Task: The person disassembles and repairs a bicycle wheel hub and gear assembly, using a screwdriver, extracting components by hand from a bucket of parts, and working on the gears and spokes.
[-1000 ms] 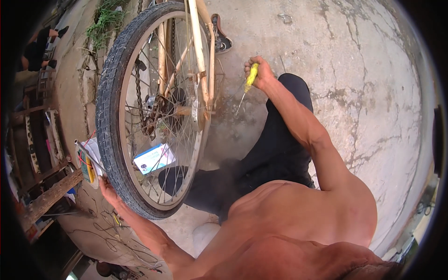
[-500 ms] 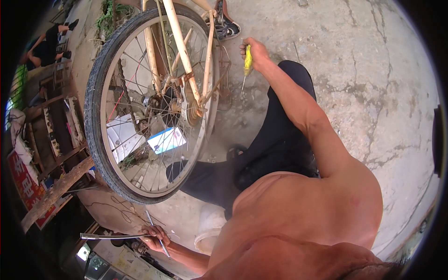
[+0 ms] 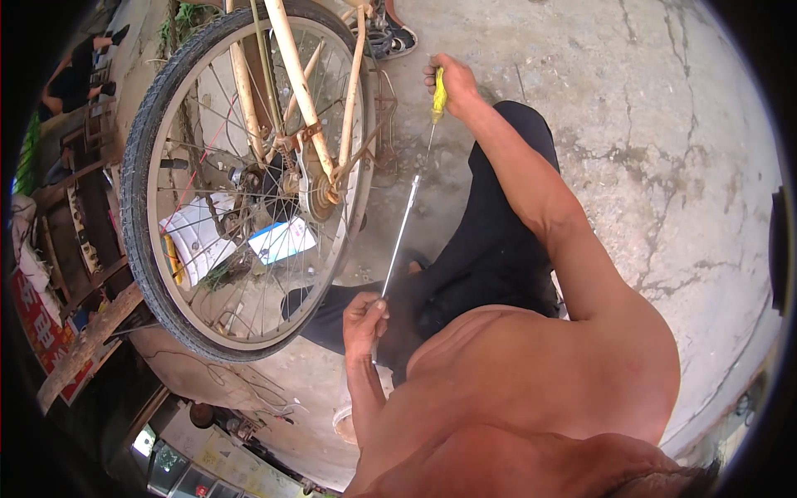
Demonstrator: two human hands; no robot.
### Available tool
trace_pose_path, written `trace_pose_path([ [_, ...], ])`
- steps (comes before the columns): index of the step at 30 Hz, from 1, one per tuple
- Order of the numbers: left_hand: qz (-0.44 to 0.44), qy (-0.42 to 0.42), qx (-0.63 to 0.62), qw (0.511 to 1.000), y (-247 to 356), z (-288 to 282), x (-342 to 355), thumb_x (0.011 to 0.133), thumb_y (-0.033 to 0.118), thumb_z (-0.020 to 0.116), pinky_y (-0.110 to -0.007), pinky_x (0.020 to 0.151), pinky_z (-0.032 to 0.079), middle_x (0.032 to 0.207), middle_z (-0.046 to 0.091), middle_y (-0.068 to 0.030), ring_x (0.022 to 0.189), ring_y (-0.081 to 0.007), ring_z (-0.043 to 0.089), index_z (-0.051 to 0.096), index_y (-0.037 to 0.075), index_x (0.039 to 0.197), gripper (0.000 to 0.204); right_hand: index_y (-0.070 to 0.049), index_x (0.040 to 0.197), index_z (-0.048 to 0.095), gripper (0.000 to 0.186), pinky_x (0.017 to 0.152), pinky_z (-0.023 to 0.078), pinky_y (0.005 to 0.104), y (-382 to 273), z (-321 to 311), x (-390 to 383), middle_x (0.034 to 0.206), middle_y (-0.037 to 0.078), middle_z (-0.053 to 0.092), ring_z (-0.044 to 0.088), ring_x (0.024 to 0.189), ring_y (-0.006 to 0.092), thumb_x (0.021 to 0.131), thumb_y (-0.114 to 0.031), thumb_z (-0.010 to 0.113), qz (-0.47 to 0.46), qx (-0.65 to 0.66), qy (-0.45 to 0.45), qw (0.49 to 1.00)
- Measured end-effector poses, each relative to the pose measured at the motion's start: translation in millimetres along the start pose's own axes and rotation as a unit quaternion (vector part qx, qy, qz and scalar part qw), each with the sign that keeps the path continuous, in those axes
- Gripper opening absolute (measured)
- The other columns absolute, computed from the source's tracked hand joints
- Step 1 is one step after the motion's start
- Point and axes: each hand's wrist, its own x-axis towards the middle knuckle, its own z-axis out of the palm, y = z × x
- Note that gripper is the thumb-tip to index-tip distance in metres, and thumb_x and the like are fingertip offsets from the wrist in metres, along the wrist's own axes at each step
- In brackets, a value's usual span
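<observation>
Right hand (image 3: 452,83) clenched on one yellow-handled screwdriver (image 3: 437,98), far side, tip pointing down toward the near end. Left hand (image 3: 364,318) pinches one thin metal rod (image 3: 402,230) at its near end; rod slants up toward the screwdriver tip, just right of one bicycle wheel (image 3: 149,158). Risk: the rod looks lightly held and could slip or snag a spoke. One shoe (image 3: 390,37) far off.
</observation>
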Motion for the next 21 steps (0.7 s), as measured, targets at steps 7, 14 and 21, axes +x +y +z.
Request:
trace_pose_path([
  [7,-0.016,-0.016,0.156,0.987,-62,65,212,0.099,0.019,0.066,-0.026,0.039,0.036,0.074,0.062,-0.0041,0.046,-0.01,0.047,0.063,0.004,0.105,0.016,-0.003,0.103,0.062,0.021,0.062,0.05,0.0339,-16,-16,-18,0.091,0.01,0.068,0.063,0.071,0.0189,0.093,-0.022,0.062,-0.062,-0.011,0.023,0.998],
  [14,-0.091,0.017,0.186,0.978,-93,88,256,0.099,0.021,0.066,-0.028,0.039,0.036,0.07,0.06,-0.0021,0.046,-0.0113,0.048,0.065,0.008,0.105,0.015,0.001,0.105,0.062,0.026,0.062,0.05,0.0339,-37,-48,-20,0.089,0.014,0.071,0.064,0.068,0.02,0.092,-0.021,0.062,-0.14,-0.002,0.05,0.989],
  [21,-0.012,0.007,0.252,0.968,-110,67,264,0.098,0.025,0.067,-0.029,0.04,0.035,0.066,0.057,-0.0009,0.047,-0.0108,0.047,0.067,0.008,0.097,0.017,0.001,0.109,0.061,0.028,0.064,0.051,0.0354,-40,-52,-21,0.091,0.014,0.07,0.064,0.07,0.0216,0.092,-0.02,0.061,-0.127,0.037,0.055,0.99],
])
